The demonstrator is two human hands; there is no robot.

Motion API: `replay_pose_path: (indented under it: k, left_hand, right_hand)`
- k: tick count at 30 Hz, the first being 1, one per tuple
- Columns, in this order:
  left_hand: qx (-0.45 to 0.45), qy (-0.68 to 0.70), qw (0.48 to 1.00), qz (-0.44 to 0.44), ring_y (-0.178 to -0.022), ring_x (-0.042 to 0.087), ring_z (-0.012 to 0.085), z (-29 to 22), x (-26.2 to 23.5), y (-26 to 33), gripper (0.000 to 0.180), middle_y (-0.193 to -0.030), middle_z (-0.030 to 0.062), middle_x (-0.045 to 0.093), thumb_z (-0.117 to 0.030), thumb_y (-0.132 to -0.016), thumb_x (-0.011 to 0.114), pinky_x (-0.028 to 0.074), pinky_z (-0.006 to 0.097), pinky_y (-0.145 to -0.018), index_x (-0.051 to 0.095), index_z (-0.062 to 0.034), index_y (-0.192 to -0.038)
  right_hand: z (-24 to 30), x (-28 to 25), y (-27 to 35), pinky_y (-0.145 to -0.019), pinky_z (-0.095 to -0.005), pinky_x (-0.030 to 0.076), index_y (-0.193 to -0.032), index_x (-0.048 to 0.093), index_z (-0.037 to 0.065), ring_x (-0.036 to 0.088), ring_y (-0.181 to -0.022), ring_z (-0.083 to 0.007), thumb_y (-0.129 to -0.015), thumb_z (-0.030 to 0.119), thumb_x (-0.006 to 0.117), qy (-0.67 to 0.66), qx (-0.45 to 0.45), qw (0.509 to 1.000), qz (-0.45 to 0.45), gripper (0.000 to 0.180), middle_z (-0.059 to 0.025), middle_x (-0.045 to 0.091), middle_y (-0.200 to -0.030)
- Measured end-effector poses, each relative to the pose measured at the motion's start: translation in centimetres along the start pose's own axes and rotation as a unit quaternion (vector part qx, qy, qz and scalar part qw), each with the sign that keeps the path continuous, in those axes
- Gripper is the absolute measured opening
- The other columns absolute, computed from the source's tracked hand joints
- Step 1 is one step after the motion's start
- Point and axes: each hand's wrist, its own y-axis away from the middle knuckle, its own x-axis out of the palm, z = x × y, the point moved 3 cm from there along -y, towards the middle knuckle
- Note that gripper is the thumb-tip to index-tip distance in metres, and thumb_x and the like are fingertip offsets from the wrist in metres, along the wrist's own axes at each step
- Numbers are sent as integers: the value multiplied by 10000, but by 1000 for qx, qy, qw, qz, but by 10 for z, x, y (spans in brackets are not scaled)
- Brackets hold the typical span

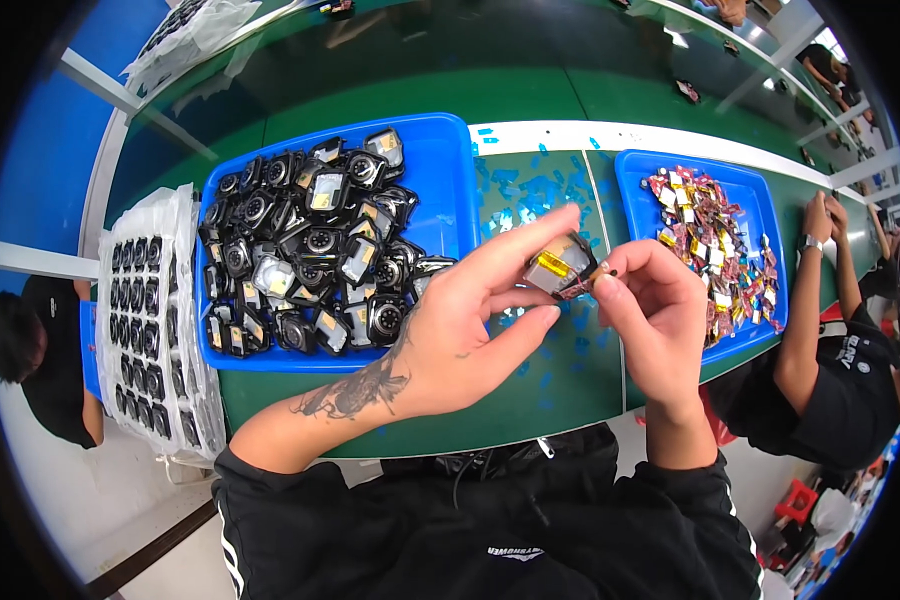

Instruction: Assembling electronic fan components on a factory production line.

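Above the bench's near part, my left hand [460, 335] grips an opened watch case [558, 264] between thumb and fingers. The case has a black rim, with a pale block and yellow tape showing inside. My right hand [660, 310] is closed in a pinch at the case's right edge. Thumb and forefinger meet there on a small part, too small to make out. To the left, a blue tray [448, 195] holds a heap of black watch cases [315, 240]. On the right, another blue tray [634, 178] carries many small parts [705, 235] in pink, white and yellow.
Small blue film pieces [518, 200] lie scattered on the green bench [470, 425] between the trays. A white rack of watch cases [135, 330] stands at the far left. A white ledge [540, 135] runs behind. Other people [820, 390] sit at both sides.
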Motion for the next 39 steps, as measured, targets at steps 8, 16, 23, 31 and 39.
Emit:
replay_pose_path:
  k: [8, 16, 23, 31, 39]
  left_hand:
    - [-55, 30, 996, -65, -1149, 599, 198, -5, 2, -3, 631, -1346, 166, 539, 101, -873, 600, 505, 314, -969, 344, 2, -1441]
    - [-41, 27, 994, -101, -1130, 615, 200, 3, 1, -1, 552, -1262, 190, 602, 104, -870, 597, 515, 307, -960, 380, 5, -1368]
    - [-57, 99, 987, -116, -1123, 624, 206, -2, 1, -6, 498, -1253, 213, 611, 104, -889, 558, 502, 321, -974, 375, 9, -1343]
    - [-39, 71, 990, -116, -1080, 633, 179, 0, -4, -3, 443, -1232, 204, 621, 92, -905, 545, 508, 315, -947, 376, 3, -1305]
    - [-47, 124, 983, -125, -1098, 616, 171, 1, 1, -3, 468, -1234, 169, 597, 104, -901, 536, 517, 299, -938, 360, 2, -1322]
  right_hand:
    - [-9, 9, 0, -614, -188, 464, -915, 596, -1, 573, -726, -35, -881, 13, 674, 72, -42, 996, -43, 86, 2, 626, -817]
    - [-10, 18, -1, -586, -178, 461, -937, 538, 15, 590, -773, -48, -870, 1, 685, 129, -106, 985, -47, 162, -43, 608, -926]
    - [-9, 22, -3, -623, -163, 505, -1035, 458, 34, 597, -824, -59, -849, -37, 696, 61, -49, 996, -36, 311, -57, 578, -980]
    - [-10, 23, -9, -654, -194, 551, -1072, 498, -6, 618, -861, -84, -854, -61, 668, -39, 10, 999, 13, 282, -64, 598, -1003]
    - [-7, 19, -9, -648, -202, 559, -962, 613, -12, 615, -816, -92, -828, -48, 703, 147, -129, 977, -87, 165, -68, 605, -965]
